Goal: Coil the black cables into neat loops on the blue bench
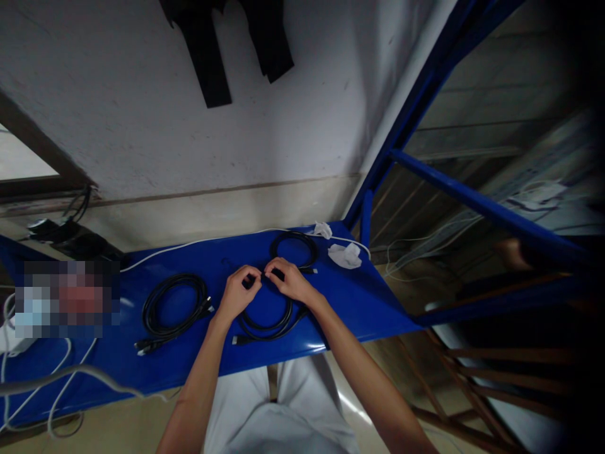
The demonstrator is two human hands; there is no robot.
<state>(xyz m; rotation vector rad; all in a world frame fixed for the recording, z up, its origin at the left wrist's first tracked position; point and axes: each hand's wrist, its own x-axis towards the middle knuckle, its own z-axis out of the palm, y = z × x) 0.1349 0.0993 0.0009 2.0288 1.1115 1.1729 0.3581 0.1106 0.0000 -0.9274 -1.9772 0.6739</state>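
Note:
A looped black cable (267,328) lies at the front middle of the blue table, with a plug end showing at its lower left. Over the far side of this loop, my left hand (241,287) and my right hand (286,277) almost meet. Each is closed in a pinch, thumb against fingers, with the dark cable between them. Whether a small tie is also held there is too dim to tell. To the left rests a second coiled black cable (150,309), its plug ends bare. Behind my right hand is a third black coil (312,243).
The blue table (359,309) runs along the wall. Crumpled white pieces (345,255) and a thin white cord (189,244) lie toward its back. White cables (61,375) and a blurred-out patch are at left. Blue frame bars (472,195) and a wooden chair (496,378) stand at right.

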